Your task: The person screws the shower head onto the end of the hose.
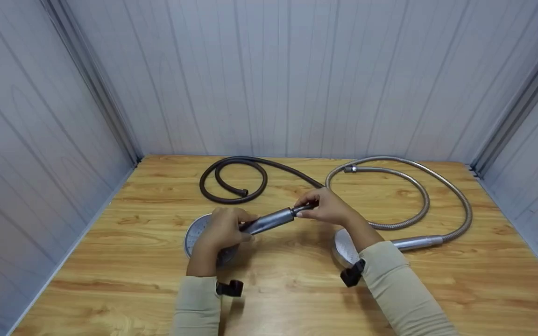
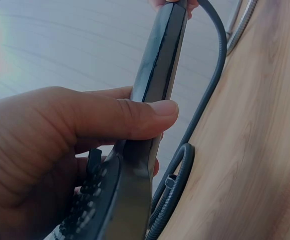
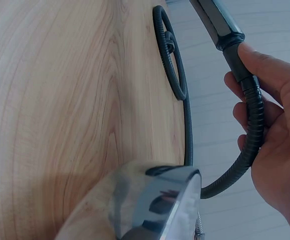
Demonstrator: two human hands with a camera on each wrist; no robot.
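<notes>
Pale panelled walls enclose the back and both sides of a wood-grain surface. On the right of the surface, a silver hose lies in a wide loop, running into the handle of a silver shower head, which rests below the right forearm. A dark hose coils near the back at left of centre, then runs rightward and bends round to the right hand. 2 beige sleeves come in from the near edge.

The dark shower head is held between the 2 hands, its nozzle face at the left and its handle slanting up to the right. The left hand grips it at the neck, the thumb laid across the handle and the other fingers behind it. The right hand pinches the dark hose's connector between thumb and fingers, right where it meets the handle's end; whether the joint is tight, I cannot tell.

A small black device sits at each wrist. Smallest are the 2 loose hose ends: a dark nut inside the dark coil and a silver nut near the back.
</notes>
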